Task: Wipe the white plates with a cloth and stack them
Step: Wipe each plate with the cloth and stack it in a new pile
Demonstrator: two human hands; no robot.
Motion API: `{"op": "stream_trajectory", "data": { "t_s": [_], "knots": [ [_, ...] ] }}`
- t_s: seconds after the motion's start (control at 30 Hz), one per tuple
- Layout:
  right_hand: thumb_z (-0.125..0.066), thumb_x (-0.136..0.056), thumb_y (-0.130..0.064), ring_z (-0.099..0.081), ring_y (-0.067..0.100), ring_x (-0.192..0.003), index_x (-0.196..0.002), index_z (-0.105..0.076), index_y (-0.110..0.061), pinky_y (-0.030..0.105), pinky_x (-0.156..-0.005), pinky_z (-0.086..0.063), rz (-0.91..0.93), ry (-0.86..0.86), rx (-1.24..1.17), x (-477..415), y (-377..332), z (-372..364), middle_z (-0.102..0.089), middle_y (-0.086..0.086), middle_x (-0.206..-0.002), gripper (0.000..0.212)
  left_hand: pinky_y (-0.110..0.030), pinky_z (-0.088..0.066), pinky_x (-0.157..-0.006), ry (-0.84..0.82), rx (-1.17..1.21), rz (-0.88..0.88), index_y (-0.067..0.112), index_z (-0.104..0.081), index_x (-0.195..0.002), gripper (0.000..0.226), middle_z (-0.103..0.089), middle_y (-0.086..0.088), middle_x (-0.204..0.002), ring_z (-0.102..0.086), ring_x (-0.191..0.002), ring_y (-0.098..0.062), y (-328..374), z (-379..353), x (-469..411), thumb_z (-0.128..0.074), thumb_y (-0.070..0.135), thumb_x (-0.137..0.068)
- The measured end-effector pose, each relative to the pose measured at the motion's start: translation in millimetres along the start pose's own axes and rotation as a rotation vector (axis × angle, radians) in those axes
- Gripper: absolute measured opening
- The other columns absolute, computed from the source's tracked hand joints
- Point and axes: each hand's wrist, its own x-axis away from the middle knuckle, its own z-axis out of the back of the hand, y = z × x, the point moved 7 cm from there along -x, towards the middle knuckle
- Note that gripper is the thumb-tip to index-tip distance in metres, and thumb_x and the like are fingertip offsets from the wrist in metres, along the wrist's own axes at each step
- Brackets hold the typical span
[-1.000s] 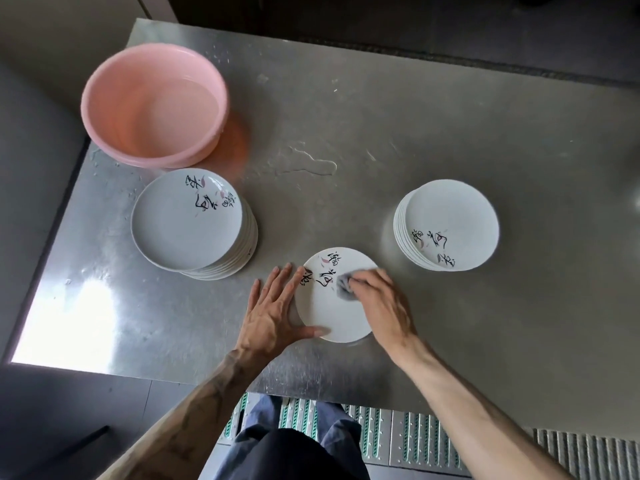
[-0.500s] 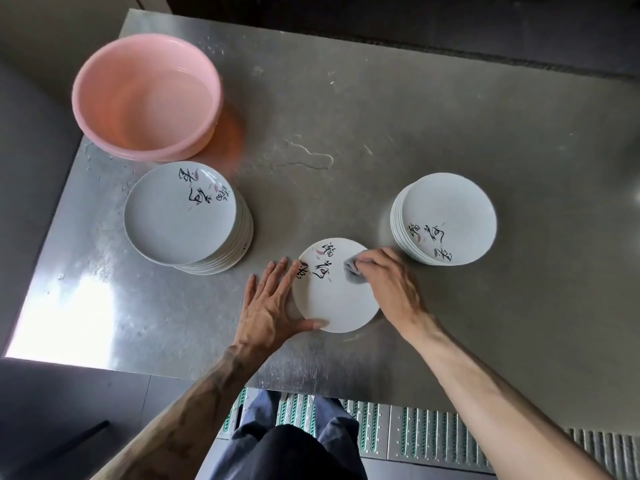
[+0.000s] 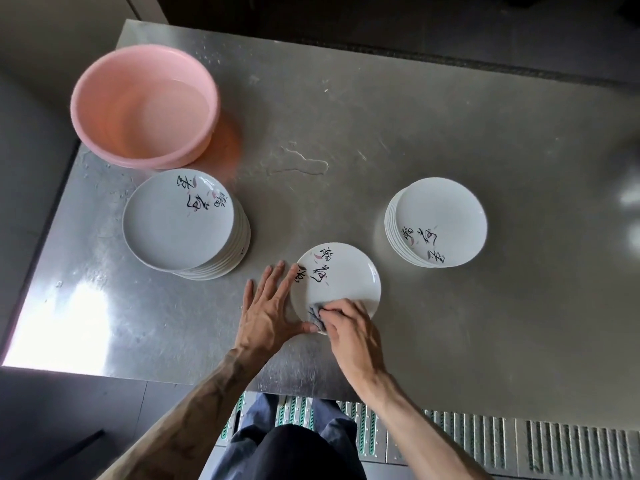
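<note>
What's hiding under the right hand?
A grey cloth peeks out under the right hand, pressed on the near edge of the single white plate. The fingers cover most of the cloth.

We are counting one pink basin (image 3: 104,109) at the bench's (image 3: 450,133) far left corner and one puddle (image 3: 301,162) toward the far edge. We are counting two piles of white plates, a left-edge pile (image 3: 180,220) and a right-side pile (image 3: 440,220), whose plates we are not managing to number. By the near edge we are counting one single plate (image 3: 341,271), one grey cloth (image 3: 316,315) and two hands, the left hand (image 3: 266,313) and the right hand (image 3: 349,327).
</note>
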Motion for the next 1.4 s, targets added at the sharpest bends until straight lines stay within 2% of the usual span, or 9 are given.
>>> {"op": "stream_trajectory", "data": {
  "t_s": [0.27, 0.53, 0.7, 0.83, 0.97, 1.1, 1.2, 1.3, 1.4],
  "knots": [
    [-0.070, -0.086, -0.015, -0.061, 0.027, -0.085, -0.095, -0.080, -0.015, 0.036, -0.075, -0.056, -0.022, 0.173, 0.097, -58, 38, 40, -0.073, -0.004, -0.104, 0.014, -0.050, 0.003, -0.128, 0.024, 0.033, 0.002, 0.040, -0.009, -0.164, 0.130, -0.006, 0.005, -0.173, 0.005, -0.159, -0.014, 4, 1, 1, -0.056, 0.098, -0.058],
    [-0.075, -0.083, -0.016, -0.054, 0.014, -0.102, -0.101, -0.079, -0.021, 0.028, -0.087, -0.051, 0.261, -0.146, 0.022, -30, -8, -8, -0.068, -0.010, -0.112, 0.019, -0.051, -0.001, -0.128, 0.012, -0.021, 0.006, 0.042, -0.003, -0.163, 0.130, -0.004, 0.007, -0.173, 0.006, -0.159, -0.012, 1, -1, 1, -0.060, 0.096, -0.059],
    [-0.074, -0.087, -0.021, -0.059, 0.016, -0.090, -0.100, -0.080, -0.024, 0.029, -0.078, -0.054, 0.079, 0.074, 0.102, -1, 40, 38, -0.071, -0.015, -0.111, 0.014, -0.052, -0.002, -0.128, 0.037, -0.005, -0.002, 0.052, 0.005, -0.158, 0.124, -0.007, 0.006, -0.173, 0.002, -0.159, -0.015, 4, 0, 2, -0.047, 0.104, -0.058],
    [-0.071, -0.086, -0.019, -0.058, 0.017, -0.088, -0.099, -0.080, -0.020, 0.026, -0.076, -0.053, -0.120, 0.187, 0.074, 7, 33, 39, -0.071, -0.013, -0.110, 0.016, -0.052, -0.001, -0.128, 0.024, -0.035, 0.015, 0.047, -0.001, -0.162, 0.129, -0.005, 0.003, -0.173, 0.005, -0.159, -0.016, 6, -3, 2, -0.057, 0.100, -0.058],
    [-0.078, -0.086, -0.016, -0.061, 0.018, -0.094, -0.103, -0.079, -0.021, 0.032, -0.081, -0.056, 0.009, 0.063, 0.027, 19, 7, 12, -0.070, -0.013, -0.112, 0.018, -0.053, -0.003, -0.127, 0.026, -0.067, 0.000, 0.045, -0.004, -0.162, 0.129, -0.007, 0.001, -0.173, 0.004, -0.159, -0.017, 7, 0, 2, -0.059, 0.097, -0.058],
    [-0.074, -0.086, -0.019, -0.057, 0.019, -0.088, -0.100, -0.080, -0.019, 0.024, -0.077, -0.051, -0.072, 0.212, 0.033, 5, 42, 50, -0.071, -0.012, -0.113, 0.015, -0.054, -0.005, -0.128, 0.011, -0.057, -0.005, 0.040, -0.006, -0.164, 0.129, -0.007, -0.001, -0.173, 0.002, -0.159, -0.021, 13, 3, 3, -0.059, 0.095, -0.060],
    [-0.067, -0.091, -0.015, -0.058, 0.024, -0.092, -0.103, -0.078, -0.014, 0.019, -0.083, -0.044, -0.184, 0.344, 0.008, -9, 65, 68, -0.072, -0.003, -0.111, 0.017, -0.054, -0.002, -0.128, -0.007, -0.083, -0.026, 0.033, -0.006, -0.165, 0.130, -0.001, -0.001, -0.173, 0.005, -0.159, -0.021, 18, 3, 4, -0.057, 0.095, -0.062],
    [-0.070, -0.093, -0.007, -0.063, 0.032, -0.095, -0.108, -0.077, -0.008, 0.037, -0.085, -0.052, -0.319, 0.320, -0.093, -15, 83, 61, -0.071, 0.005, -0.108, 0.016, -0.050, 0.002, -0.129, 0.000, -0.234, -0.120, 0.017, -0.006, -0.165, 0.128, 0.004, -0.001, -0.172, 0.006, -0.159, -0.021, 26, 6, 4, -0.048, 0.094, -0.072],
    [-0.071, -0.092, -0.004, -0.066, 0.024, -0.097, -0.108, -0.076, -0.009, 0.032, -0.087, -0.052, -0.312, 0.327, -0.181, -10, 86, 58, -0.069, 0.003, -0.109, 0.017, -0.050, -0.009, -0.128, 0.007, -0.352, -0.359, 0.004, -0.018, -0.162, 0.117, -0.008, -0.010, -0.172, -0.009, -0.159, -0.027, 42, 2, 6, -0.037, 0.087, -0.083]
  ]
}}
